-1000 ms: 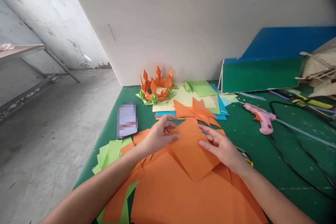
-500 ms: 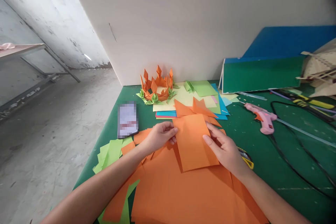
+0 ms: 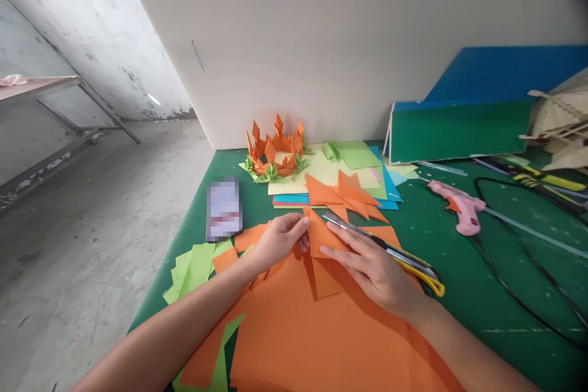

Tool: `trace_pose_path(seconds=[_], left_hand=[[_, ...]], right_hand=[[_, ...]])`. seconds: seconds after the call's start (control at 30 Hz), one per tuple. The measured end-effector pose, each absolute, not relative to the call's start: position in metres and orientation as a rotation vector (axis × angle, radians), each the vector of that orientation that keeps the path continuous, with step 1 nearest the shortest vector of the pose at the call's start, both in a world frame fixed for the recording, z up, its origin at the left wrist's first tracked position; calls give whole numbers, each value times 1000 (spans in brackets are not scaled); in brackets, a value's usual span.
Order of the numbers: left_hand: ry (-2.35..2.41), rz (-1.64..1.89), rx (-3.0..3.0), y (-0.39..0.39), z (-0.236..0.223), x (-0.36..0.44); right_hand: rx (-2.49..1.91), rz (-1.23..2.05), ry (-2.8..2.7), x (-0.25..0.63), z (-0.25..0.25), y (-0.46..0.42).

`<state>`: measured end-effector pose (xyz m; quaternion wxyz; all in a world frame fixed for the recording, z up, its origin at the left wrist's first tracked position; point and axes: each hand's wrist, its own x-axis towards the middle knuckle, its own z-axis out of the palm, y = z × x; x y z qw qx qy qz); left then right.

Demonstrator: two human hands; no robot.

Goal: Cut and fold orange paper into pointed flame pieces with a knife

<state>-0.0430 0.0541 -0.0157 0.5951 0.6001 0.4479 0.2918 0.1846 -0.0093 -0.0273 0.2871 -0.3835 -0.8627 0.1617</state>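
My left hand (image 3: 282, 240) is closed, thumb and fingers pinching the upper left corner of a small sheet of orange paper (image 3: 321, 239). The sheet is bent over on itself, its right side brought across to the left. My right hand (image 3: 379, 266) holds the folded part, fingertips lying on it near the left hand. Just beyond the right hand lies a utility knife (image 3: 416, 261) with a yellow handle end, its blade pointing left; the hand covers part of it. Beneath both hands spread large orange sheets (image 3: 321, 337).
An orange and green paper crown (image 3: 271, 162) stands at the back, beside stacked coloured paper (image 3: 316, 168) and pointed orange pieces (image 3: 353, 193). A phone (image 3: 224, 208) and green paper pieces (image 3: 195, 266) lie left. A pink glue gun (image 3: 459, 205) with its cord lies right.
The small orange sheet was flat and upright between both hands; now it is folded over. My right hand has moved left across it, uncovering more of the utility knife. My left hand has stayed put.
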Motion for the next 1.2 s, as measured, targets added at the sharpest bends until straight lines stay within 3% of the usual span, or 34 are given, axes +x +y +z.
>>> trace_pose_path(seconds=[0.2, 0.43, 0.6, 0.9, 1.2], left_hand=[[1043, 702, 1293, 53, -13, -41], [922, 687, 1179, 49, -9, -37], [829, 655, 1131, 40, -8, -28], [865, 800, 1109, 39, -21, -24], [848, 713, 1059, 33, -21, -23]], right_hand=[[-1030, 603, -2285, 185, -25, -13], [-1170, 1285, -1558, 188, -11, -9], [-1215, 1600, -1450, 184, -9, -5], [-1281, 1701, -1154, 171, -19, -5], [-1176, 1698, -909, 167, -18, -5]])
